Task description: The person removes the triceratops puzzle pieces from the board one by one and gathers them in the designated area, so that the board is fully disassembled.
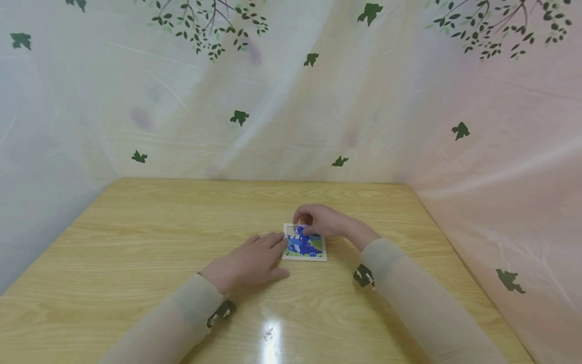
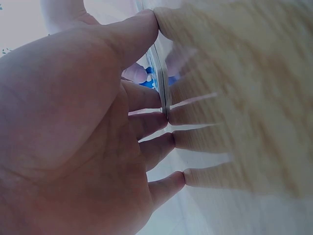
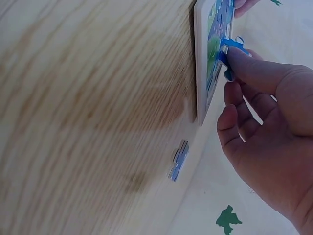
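The right hand (image 1: 325, 221) pinches a blue jigsaw piece (image 3: 234, 43) between thumb and fingers, over the framed jigsaw puzzle (image 1: 304, 259), reaching in from about 2 o'clock. The left hand (image 1: 250, 261) lies at 8 o'clock of the puzzle, fingers extended, fingertips touching its 9 o'clock edge. In the right wrist view a second piece (image 3: 180, 160) lies near the puzzle, between 6 and 7 o'clock, on the wood-grain table (image 1: 136, 242).
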Demonstrator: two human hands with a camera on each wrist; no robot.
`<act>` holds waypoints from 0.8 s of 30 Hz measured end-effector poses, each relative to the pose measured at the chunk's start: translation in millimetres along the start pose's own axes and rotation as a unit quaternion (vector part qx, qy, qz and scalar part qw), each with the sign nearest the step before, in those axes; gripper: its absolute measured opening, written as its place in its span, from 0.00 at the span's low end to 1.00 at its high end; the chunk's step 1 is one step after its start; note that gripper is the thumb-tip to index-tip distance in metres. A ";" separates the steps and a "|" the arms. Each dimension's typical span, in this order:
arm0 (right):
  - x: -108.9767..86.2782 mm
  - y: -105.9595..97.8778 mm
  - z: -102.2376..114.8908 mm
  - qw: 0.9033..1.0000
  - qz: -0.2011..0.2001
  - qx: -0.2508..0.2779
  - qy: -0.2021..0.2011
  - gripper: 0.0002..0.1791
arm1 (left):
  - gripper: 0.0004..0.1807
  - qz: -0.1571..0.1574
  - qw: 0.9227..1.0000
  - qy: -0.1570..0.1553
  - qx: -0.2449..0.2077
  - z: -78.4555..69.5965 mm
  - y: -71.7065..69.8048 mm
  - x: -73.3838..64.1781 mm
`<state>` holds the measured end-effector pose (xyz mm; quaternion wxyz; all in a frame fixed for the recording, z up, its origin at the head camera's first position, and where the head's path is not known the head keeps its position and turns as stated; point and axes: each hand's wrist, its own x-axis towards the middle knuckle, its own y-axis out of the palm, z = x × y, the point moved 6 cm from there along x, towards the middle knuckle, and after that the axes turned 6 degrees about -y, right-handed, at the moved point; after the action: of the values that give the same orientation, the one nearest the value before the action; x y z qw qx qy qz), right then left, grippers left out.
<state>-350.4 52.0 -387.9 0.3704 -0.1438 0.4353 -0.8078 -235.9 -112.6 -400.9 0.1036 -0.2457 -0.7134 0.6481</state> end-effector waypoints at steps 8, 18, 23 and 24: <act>-2.5 -0.7 0.3 1.000 0.003 -0.014 -0.002 0.06 | 0.46 0.002 1.000 0.000 0.001 -0.9 -1.3 -0.7; -6.4 -3.0 0.1 1.000 -0.015 0.004 0.010 0.06 | 0.46 0.002 1.000 -0.004 0.000 -1.5 -1.3 -0.6; -7.0 0.5 0.4 1.000 -0.007 0.001 0.028 0.10 | 0.45 0.002 1.000 -0.003 0.001 -1.6 -1.4 -0.8; -7.2 1.0 0.5 0.999 -0.007 0.001 0.034 0.10 | 0.45 0.002 1.000 -0.003 0.001 -1.6 -1.4 -0.8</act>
<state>-344.7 56.5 -387.8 0.3499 -0.1188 0.4456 -0.8154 -234.7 -111.7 -399.2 0.1000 -0.2453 -0.7126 0.6496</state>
